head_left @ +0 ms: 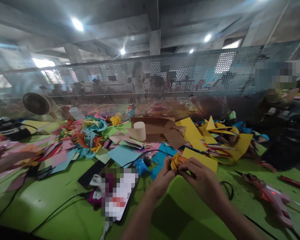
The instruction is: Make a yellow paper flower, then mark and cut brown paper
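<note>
My left hand [162,178] and my right hand [200,176] meet above the green table [52,200], both pinched on a small curled piece of yellow and orange paper [176,160]. Fingers of both hands are closed around it. Just beyond lies a yellow paper sheet [202,160], and blue paper sheets [125,155] lie to the left of my hands.
Coloured paper scraps [90,136], a roll of tape [139,130] and brown card [157,128] cover the far table. A pink glue gun [272,196] lies right, a phone [91,173] and cables left. Another person's hand [5,160] shows far left. A perforated metal screen [150,83] stands behind.
</note>
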### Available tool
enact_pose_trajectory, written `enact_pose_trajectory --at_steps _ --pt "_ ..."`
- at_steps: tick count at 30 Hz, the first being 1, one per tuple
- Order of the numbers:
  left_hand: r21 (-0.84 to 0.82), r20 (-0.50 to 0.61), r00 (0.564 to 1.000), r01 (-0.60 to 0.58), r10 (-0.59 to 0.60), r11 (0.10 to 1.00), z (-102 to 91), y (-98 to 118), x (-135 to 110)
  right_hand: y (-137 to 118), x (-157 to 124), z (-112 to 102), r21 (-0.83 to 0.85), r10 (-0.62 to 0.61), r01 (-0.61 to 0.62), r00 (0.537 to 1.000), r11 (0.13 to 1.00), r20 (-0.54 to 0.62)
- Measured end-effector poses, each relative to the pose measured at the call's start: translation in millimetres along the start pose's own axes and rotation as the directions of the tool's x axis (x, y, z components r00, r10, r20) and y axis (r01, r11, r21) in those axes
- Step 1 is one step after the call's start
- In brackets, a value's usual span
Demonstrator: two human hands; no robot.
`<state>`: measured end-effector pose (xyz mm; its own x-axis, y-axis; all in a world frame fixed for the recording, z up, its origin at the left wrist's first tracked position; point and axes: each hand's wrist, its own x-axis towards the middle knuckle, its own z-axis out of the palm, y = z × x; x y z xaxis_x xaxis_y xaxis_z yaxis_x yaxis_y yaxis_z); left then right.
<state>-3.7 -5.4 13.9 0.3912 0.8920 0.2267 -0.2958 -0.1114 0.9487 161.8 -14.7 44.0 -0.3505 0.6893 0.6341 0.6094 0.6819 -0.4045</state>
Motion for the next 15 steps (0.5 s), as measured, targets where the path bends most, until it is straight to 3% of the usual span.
enact_pose_trajectory --at_steps 15 --pt "0.071 0.042 0.997 0.055 -0.058 0.996 2.3 3.2 -1.9 -0.7 -6.4 3.8 -0.082 -0.019 0.02 1.0 0.996 0.005"
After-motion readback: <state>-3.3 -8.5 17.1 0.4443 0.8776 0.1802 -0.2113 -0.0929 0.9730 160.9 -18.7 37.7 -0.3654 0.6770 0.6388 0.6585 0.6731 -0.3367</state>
